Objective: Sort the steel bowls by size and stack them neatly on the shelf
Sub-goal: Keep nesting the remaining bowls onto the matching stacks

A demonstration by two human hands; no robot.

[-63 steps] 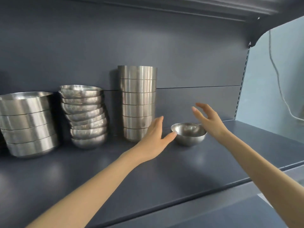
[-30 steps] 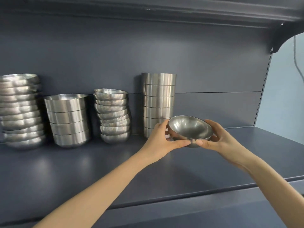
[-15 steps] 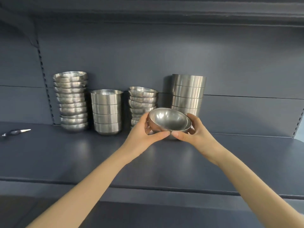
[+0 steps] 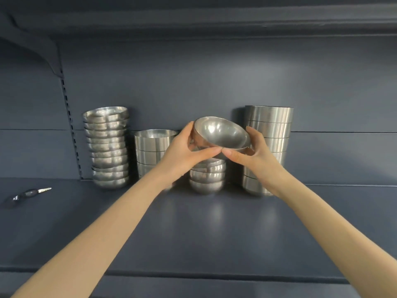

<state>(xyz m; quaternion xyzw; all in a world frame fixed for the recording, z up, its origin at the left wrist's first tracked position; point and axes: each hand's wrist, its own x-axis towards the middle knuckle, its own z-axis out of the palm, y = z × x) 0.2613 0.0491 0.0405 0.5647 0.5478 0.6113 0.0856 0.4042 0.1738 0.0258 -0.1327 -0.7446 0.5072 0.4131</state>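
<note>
A small round steel bowl is held tilted towards me, just above a stack of similar round bowls on the dark shelf. My left hand grips its left rim and my right hand grips its right rim, thumbs meeting at the front. My hands hide the top of that stack. A taller stack of round bowls stands at the left, a stack of straight-sided bowls beside it, and a tall straight-sided stack at the right.
A small dark tool with a metal tip lies at the shelf's far left. The shelf's back panel stands right behind the stacks, and an upper shelf hangs overhead. Bare shelf surface stretches in front of the stacks.
Both hands picked the lone bowl up from the shelf's right side and carried it left and up. It now hangs over the round-bowl stack, higher than half a second ago.
</note>
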